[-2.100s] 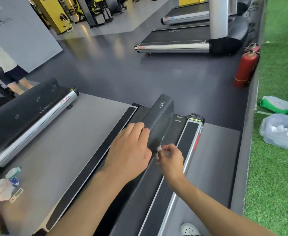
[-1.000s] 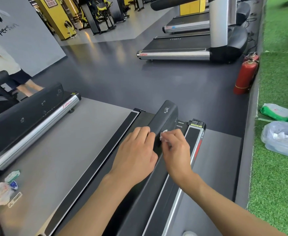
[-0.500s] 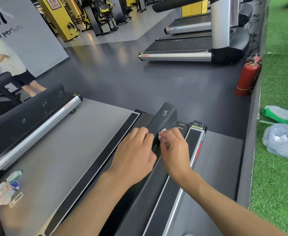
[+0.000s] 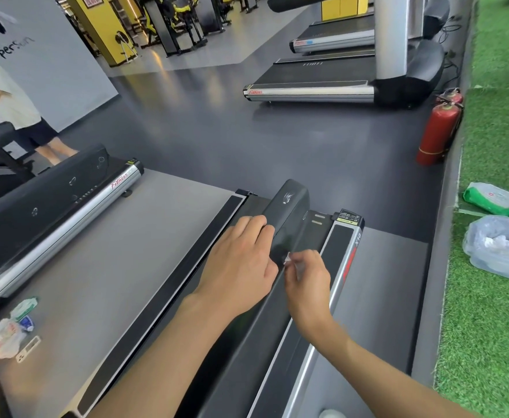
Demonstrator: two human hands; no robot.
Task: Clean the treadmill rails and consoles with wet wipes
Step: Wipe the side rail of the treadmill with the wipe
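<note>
Wet wipe (image 4: 288, 258) is pinched, small and crumpled, between the thumb and curled fingertips of the right hand (image 4: 306, 285). It is pressed against the right flank of the black handrail (image 4: 292, 203), a little short of its rounded end. The left hand (image 4: 241, 260) is laid flat across the top of that rail, fingers straight and held together. Just beside it, the silver side rail (image 4: 347, 262) marked X10 is seen. Over on the green turf (image 4: 494, 312), a green wipes pack (image 4: 492, 200) and a clear bag (image 4: 500, 248) of crumpled white tissue are spotted, with a red fire extinguisher (image 4: 437, 131) stood nearby.
</note>
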